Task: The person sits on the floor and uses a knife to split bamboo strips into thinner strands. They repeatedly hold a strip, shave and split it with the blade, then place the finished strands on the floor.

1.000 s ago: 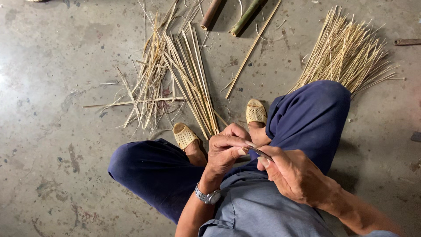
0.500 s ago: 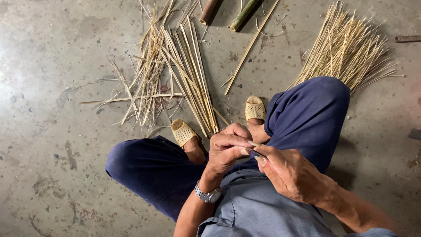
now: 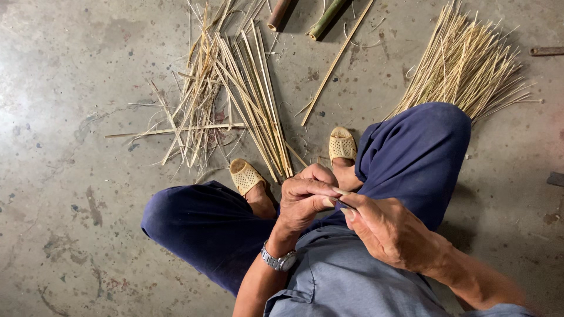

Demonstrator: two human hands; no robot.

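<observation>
**Two hands close on a thin sliver over the lap**

A thin bamboo sliver point(image 3: 339, 192) sits between the two hands, above the lap and just in front of the grey shirt point(image 3: 346, 282); only a short pale bit of it shows. The left hand point(image 3: 305, 196) curls tight, its fingers point(image 3: 314, 189) folded over and pinching the sliver near the thumb. The right hand point(image 3: 390, 232) meets it from the other side, fingers closed narrow around a small dark tool point(image 3: 343, 205); whether that is a blade I cannot tell. The two hands touch at the fingertips. A metal wristwatch point(image 3: 281, 260) sits on the left wrist.

As a judgement, the risk lies in how close the fingertips are: a slip of the dark tool along such a narrow piece could meet the left thumb, and a piece this thin may snap or split off-line if bent.

Outward, blue trousers point(image 3: 411, 155) cover both bent knees, and two woven sandals point(image 3: 247, 176) rest on the concrete floor point(image 3: 70, 117). Just beyond the feet lies a loose pile of split bamboo strips point(image 3: 241, 88), with a fan-shaped bundle of finer sticks point(image 3: 464, 64) behind the right knee and thicker bamboo stalks point(image 3: 326, 17) at the top edge. The knees hem the hands in on both sides; open floor lies well to the left.
</observation>
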